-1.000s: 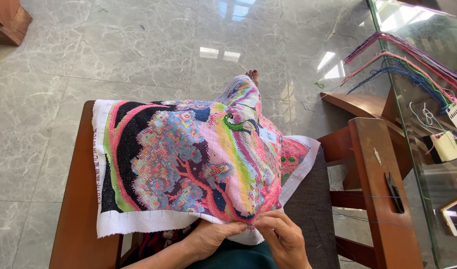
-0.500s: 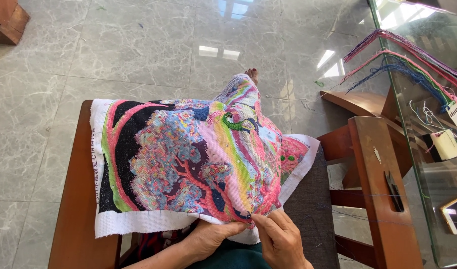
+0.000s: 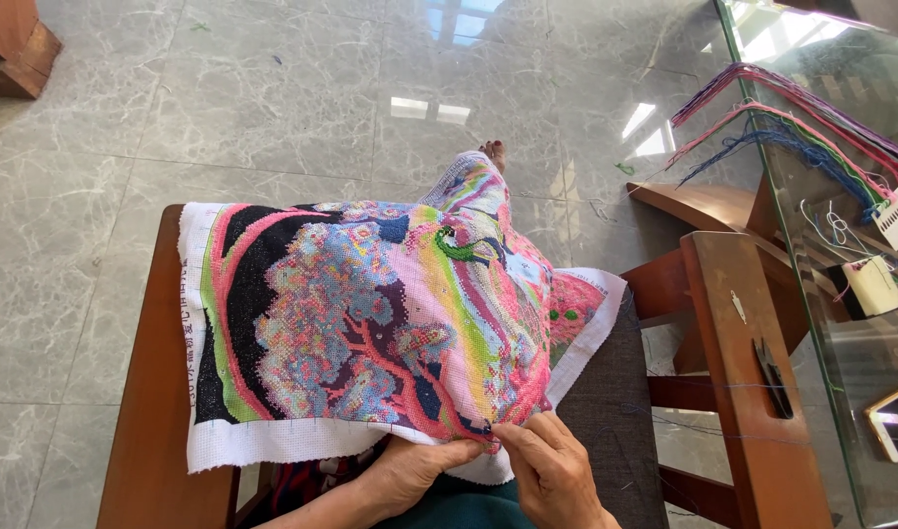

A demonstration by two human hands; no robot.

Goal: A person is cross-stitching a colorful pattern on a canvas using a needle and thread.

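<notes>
A large, brightly coloured cross-stitch cloth (image 3: 371, 333) with a pink tree and a white border lies draped over my lap and a wooden chair arm. My left hand (image 3: 410, 470) grips the cloth's near edge from below, fingers tucked under the fabric. My right hand (image 3: 547, 470) pinches at the same near edge with fingertips together, as if on a needle, which is too small to make out. The two hands almost touch.
Wooden chair arms (image 3: 743, 362) flank me left and right. A glass table (image 3: 841, 235) at the right carries bundles of coloured threads (image 3: 792, 118), a small thread card (image 3: 870, 284) and a phone (image 3: 895, 421). A bare foot (image 3: 493, 152) shows beyond the cloth on the grey tiled floor.
My right hand has shifted slightly left along the cloth's near edge, closer to the left hand. The cloth stays in place.
</notes>
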